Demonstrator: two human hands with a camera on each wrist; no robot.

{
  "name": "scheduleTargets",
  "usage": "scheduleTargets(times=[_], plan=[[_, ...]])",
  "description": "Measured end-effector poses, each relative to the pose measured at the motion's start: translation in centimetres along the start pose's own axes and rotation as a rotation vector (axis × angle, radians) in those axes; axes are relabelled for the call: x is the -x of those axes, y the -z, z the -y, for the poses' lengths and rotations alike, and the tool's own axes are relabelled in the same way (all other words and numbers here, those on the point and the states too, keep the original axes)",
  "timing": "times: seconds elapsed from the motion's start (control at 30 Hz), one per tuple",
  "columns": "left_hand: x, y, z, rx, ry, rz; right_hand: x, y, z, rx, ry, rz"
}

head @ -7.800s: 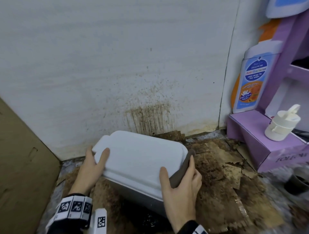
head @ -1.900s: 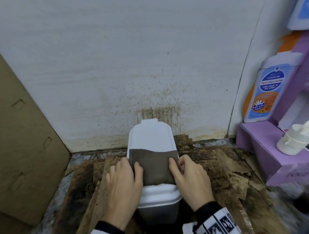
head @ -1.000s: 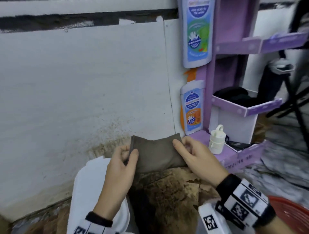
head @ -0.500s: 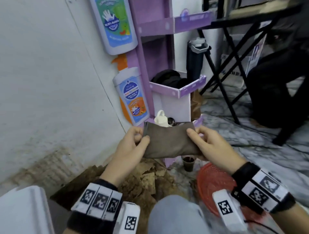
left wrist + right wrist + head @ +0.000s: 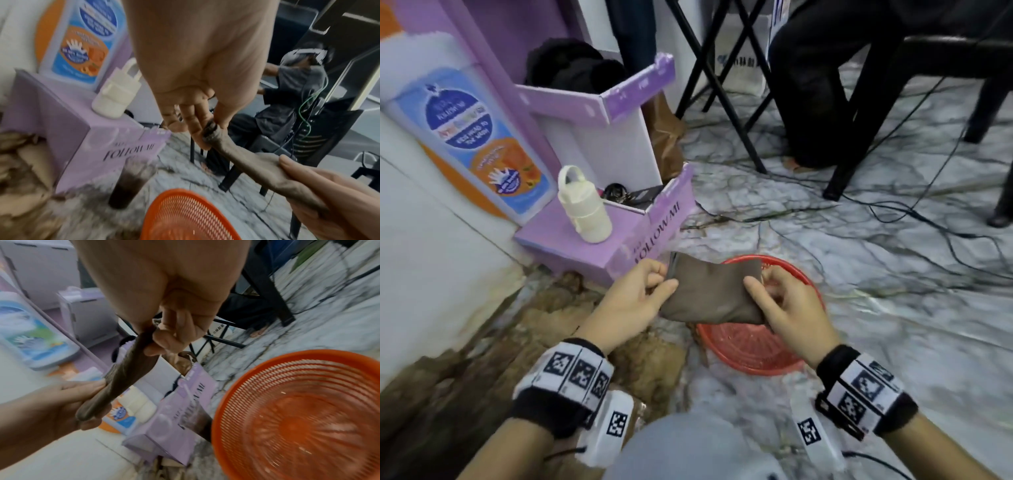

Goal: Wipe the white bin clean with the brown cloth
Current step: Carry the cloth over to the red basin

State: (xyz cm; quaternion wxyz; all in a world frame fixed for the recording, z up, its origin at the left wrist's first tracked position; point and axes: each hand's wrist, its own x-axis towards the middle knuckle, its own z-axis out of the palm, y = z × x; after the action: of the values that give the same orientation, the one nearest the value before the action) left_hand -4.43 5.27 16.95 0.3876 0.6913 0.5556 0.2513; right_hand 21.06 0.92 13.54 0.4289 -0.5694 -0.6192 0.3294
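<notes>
Hanging folded over the red basket (image 5: 751, 353), the cloth (image 5: 714, 294) is pinched at one end by the left hand (image 5: 635, 301) and at the other by the right hand (image 5: 789, 308). No white bin in view. Thin pinches; one slip could drop it on the dirty floor.

Before you, the white marble-patterned floor with dark veins (image 5: 825, 240) spreads to the right and far side, crossed by thin black cables (image 5: 928, 219). At left stands a plain white wall panel (image 5: 431, 240), its foot stained brown, with torn, soiled brown cardboard sheets (image 5: 544, 308) lying on the floor beside it. A purple-and-white cardboard display stand (image 5: 599, 113) rises at far left, printed with a large picture of a soap bottle (image 5: 472, 137). Far right, note the crossed black metal legs of a folding table (image 5: 726, 89) and a black chair (image 5: 893, 85). Lighting is even and diffuse.
</notes>
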Motion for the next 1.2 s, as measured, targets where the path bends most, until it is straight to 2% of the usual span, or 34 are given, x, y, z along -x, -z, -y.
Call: scheduleTargets(times=[0.17,0.27,0.4,0.47,0.67,0.93,1.1,1.2], plan=[[0.1,-6.5,4.9,0.069,0.028,0.111,4.4,-1.0,-6.3,0.069,-0.112,-0.03],[0.6,-9.8,7.9,-0.014,0.08,0.182,7.0,-1.8,-10.0,0.144,-0.197,-0.042],[1.2,-12.7,9.0,-0.003,0.167,0.32,10.1,-2.6,-13.0,0.229,-0.312,-0.073],[0.8,-13.7,9.3,-0.011,0.203,0.325,11.1,-3.0,-13.9,0.275,-0.344,-0.088],[1.2,-16.3,9.9,-0.215,0.22,0.106,11.8,-4.1,-15.9,0.245,-0.475,-0.148],[1.6,-17.7,10.7,-0.108,0.286,-0.063,11.1,-4.1,-16.5,0.227,-0.546,-0.189],[1.8,-18.3,10.7,-0.025,0.335,-0.206,10.3,-3.4,-16.8,0.195,-0.688,-0.235],[1.7,-18.4,10.8,0.043,0.378,-0.216,9.8,-2.7,-16.3,0.185,-0.686,-0.228]])
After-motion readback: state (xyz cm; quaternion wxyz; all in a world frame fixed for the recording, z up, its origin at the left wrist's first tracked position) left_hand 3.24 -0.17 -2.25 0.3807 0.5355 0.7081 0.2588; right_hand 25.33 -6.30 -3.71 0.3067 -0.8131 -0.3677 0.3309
